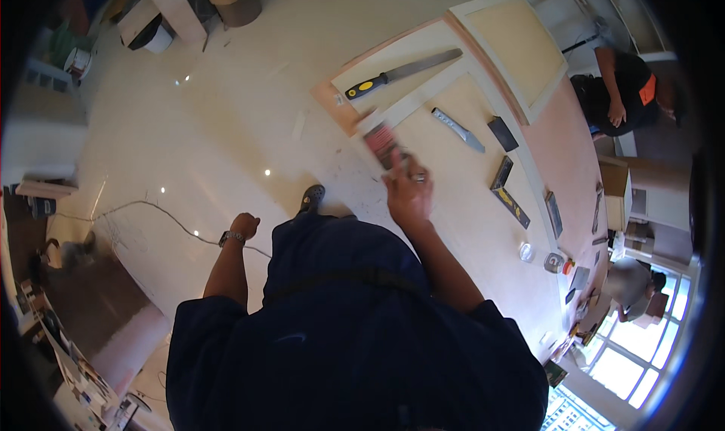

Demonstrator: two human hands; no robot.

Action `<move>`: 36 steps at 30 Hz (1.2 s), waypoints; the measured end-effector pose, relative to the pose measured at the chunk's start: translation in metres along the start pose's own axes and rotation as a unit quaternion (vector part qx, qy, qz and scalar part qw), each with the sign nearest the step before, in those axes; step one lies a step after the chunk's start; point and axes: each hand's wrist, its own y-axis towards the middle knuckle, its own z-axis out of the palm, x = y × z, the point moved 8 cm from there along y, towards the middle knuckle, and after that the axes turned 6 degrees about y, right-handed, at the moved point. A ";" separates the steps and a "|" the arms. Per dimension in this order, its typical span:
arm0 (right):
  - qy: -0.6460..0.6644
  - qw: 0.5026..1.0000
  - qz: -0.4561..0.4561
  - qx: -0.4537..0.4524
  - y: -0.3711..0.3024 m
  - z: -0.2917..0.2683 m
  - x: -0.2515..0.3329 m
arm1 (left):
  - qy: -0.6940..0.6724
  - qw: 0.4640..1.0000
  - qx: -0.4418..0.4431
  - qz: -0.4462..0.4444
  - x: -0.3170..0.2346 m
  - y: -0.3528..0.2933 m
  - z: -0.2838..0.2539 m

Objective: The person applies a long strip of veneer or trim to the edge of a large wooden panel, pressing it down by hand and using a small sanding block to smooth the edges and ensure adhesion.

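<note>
Over the near left edge of the pale workbench (495, 238), my right hand (411, 193) grips what looks like a wide flat brush (380, 142). Its red-marked face is smeared by motion, and my fingers hide the near end. My left hand (244, 225) is curled into a loose fist beside my body, with nothing visible in it. Beyond the brush lies a handsaw (402, 74) with a black and yellow handle. A chisel-like tool (457, 129), a black rectangular block (502, 133) and a square (508, 191) rest right of my right hand.
A framed panel (513, 47) lies at the bench's far end. Glass jars (555, 263) and a dark block (553, 213) sit along its right side. A cable (170, 213) crosses the floor at left. One person (634, 91) stands at far right, another (630, 286) near the windows.
</note>
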 end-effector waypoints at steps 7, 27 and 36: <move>-0.041 0.982 0.075 0.168 -0.020 0.041 -0.040 | -0.222 0.913 -0.341 -0.037 -0.065 0.002 -0.195; 0.160 0.431 0.703 -0.543 -0.360 -0.016 -0.144 | 0.229 0.743 -0.099 0.621 -0.400 0.073 -0.324; 0.307 0.316 0.644 -0.625 -0.347 0.005 -0.177 | 0.256 0.704 -0.035 0.661 -0.416 0.068 -0.311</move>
